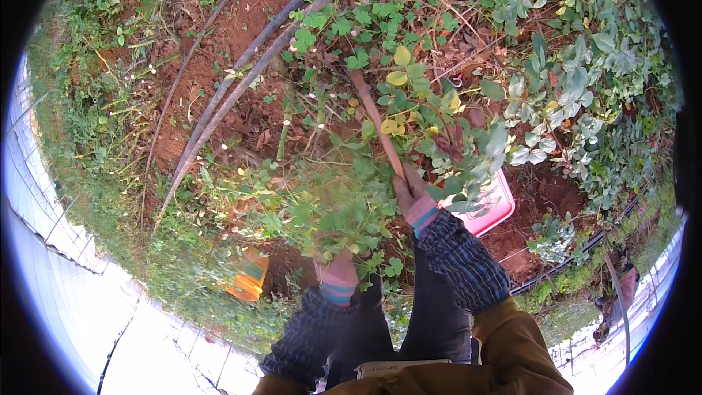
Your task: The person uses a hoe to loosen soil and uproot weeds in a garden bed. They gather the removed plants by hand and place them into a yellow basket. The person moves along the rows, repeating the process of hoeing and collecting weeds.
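Observation:
My right hand [409, 192], in a pink glove with a striped cuff, grips the wooden handle [378, 123] of a tool. The handle slants up and left into low leaves, where its far end is hidden. My left hand [335, 277], in a like glove, is at the near edge of a blurred clump of green leafy stems [329, 208]; leaves cover its fingers, so its grip cannot be made out. Cut green stubs [285, 131] stand in the red soil beyond the clump. Checked sleeve covers reach over both forearms.
A pink-and-white plastic container [491, 206] lies beside my right wrist, partly under leaves. An orange plastic thing [249, 274] rests left of my left hand. Long curved poles [241, 85] cross the bed at left. Dense leafy plants [592, 82] grow at right. A person [617, 296] is far off at lower right.

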`<state>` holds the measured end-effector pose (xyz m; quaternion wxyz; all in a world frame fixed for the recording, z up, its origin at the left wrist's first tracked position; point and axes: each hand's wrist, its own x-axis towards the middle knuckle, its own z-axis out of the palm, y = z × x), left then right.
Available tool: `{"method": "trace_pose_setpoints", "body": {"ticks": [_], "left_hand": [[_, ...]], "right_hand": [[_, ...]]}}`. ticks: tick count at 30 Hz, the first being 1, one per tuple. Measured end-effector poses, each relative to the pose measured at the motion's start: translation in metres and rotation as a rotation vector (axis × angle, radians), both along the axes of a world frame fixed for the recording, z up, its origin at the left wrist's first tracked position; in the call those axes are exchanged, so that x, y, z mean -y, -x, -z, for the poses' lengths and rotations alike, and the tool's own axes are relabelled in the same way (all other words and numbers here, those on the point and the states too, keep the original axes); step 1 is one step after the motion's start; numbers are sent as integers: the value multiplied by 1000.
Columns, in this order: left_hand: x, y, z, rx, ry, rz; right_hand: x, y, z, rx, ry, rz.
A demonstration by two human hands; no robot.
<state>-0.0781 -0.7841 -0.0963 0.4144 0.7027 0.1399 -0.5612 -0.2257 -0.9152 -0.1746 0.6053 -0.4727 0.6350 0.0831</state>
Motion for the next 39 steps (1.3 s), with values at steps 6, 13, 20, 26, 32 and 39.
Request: {"method": "trace_pose_setpoints", "body": {"ticks": [6,13,20,26,32,39], "left_hand": [[6,-15,2,-177,334,-360],[0,0,18,-310,262,-239],[-2,4,11,-273,343,-119],[15,-16,-1,541,254,1015],[1,-18,23,353,99,741],[14,-6,38,11,-138,148]], "right_hand": [[-3,-30,38,258,78,549],[-85,69,-20,340,75,624],[-42,67,-114,215,-160,557],[-37,96,-114,48,138,442],[-60,133,-126,67,-122,532],[-86,196,-105,-77,-163,644]]}}
